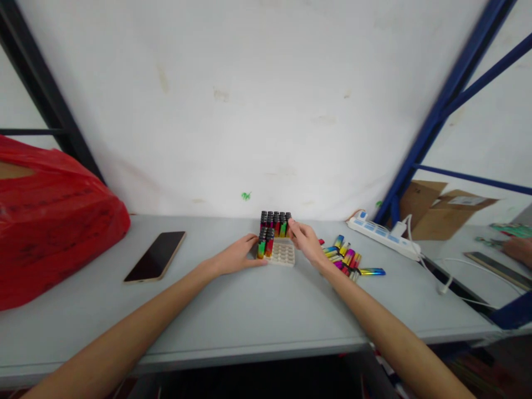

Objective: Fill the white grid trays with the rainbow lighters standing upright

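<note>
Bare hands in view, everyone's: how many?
3. Left hand at the left side of the white gridded tray; right hand at the right end of the upright black-topped multicoloured lighters; another person's hand, partly cut off, at the picture's right edge. Others may be hidden.

The lighters (348,256) look glossily metallic, the tray (282,255) matt plastic.

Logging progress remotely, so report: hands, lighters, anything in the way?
Left hand open by left side of tray. Right hand at right end of upright lighters, grip unclear. Tray partly filled. Loose lighters right of tray, none blocking.
</note>
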Available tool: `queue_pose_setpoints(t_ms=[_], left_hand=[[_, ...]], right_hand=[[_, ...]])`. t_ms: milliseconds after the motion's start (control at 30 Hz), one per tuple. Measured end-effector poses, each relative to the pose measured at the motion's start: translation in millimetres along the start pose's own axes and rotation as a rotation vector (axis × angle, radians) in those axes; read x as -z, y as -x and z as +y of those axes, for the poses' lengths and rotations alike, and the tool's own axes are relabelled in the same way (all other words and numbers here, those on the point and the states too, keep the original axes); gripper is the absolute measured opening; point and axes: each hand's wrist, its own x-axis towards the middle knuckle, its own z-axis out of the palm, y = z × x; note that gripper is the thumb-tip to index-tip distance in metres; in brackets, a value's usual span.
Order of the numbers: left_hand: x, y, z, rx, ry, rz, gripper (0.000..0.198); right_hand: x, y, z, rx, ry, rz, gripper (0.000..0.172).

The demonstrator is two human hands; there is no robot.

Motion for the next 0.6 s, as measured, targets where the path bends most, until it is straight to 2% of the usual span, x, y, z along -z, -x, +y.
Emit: queue_pose_setpoints(t_ms=[133, 267, 333, 467, 600], left_hand=[[-0.1, 0, 0, -0.002, -0.002, -0.001, 0.066], [-0.5, 0, 0, 0.003, -0.001, 0.003, 0.067], [-0.9, 0, 0, 0.007, 0.003, 0.003, 0.067], [-1.5, -1, -1, -0.005, 0.017, 0.013, 0.067], [-0.9, 0, -1, -0.012, 0.019, 0.017, 0.066]], right_hand=[[-9, 4, -4, -0.065, -0.180, -0.045, 0.073], [-16, 5, -3, -0.203, -0.320, -0.086, 0.061], [-17, 5, -3, -0.245, -0.316, -0.059, 0.054], [-17, 6, -5, -0.232, -0.247, -0.006, 0.049], [-14, 6, -5, -0.194, -0.239, -0.062, 0.058]])
